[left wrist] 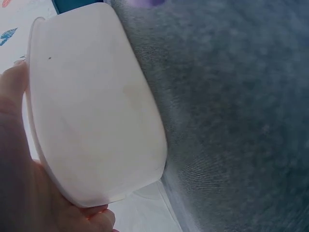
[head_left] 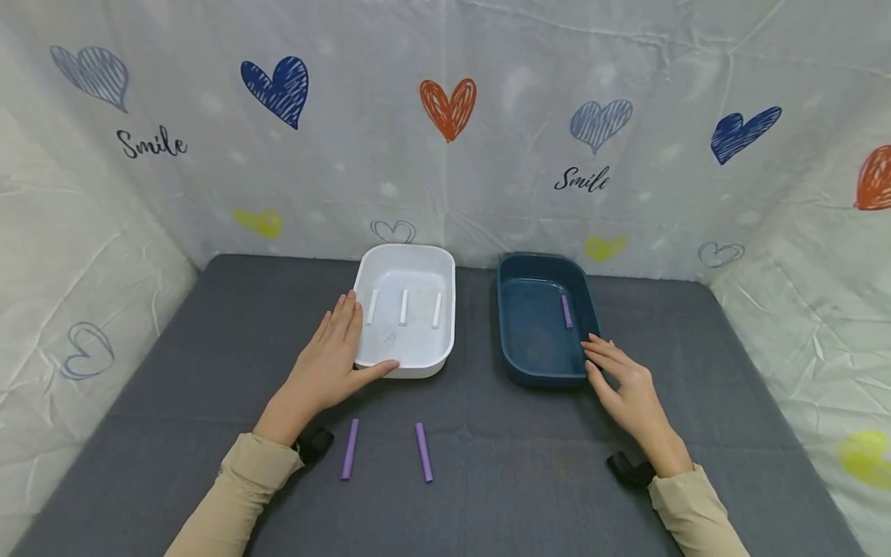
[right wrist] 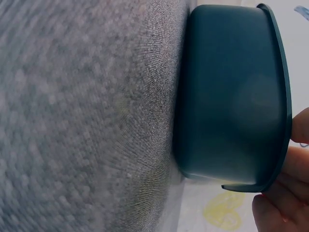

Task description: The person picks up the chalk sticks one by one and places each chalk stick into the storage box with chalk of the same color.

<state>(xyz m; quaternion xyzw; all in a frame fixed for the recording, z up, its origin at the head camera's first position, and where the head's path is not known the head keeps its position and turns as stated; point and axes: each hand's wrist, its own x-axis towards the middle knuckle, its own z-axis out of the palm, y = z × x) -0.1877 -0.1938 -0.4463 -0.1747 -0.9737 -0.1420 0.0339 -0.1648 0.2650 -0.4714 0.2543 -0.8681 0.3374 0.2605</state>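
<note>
Heart-printed backdrop (head_left: 515, 46), grey cloth (head_left: 522, 480), white tray (head_left: 425, 346)

We see a left sleeve (head_left: 223, 507) and a right sleeve (head_left: 703, 517) of the same plain beige cloth, both loose and softly creased, the left ending in a broad left cuff (head_left: 267, 458) and the right in a similar right cuff (head_left: 672, 484). Just beyond the left cuff we notice a small, blocky black left wrist device (head_left: 319, 445), and on the other side a black right wrist device (head_left: 629, 470) much like it; their finer details are too small for us to tell. Both hands are bare, with slim fingers (head_left: 341, 319).
</note>
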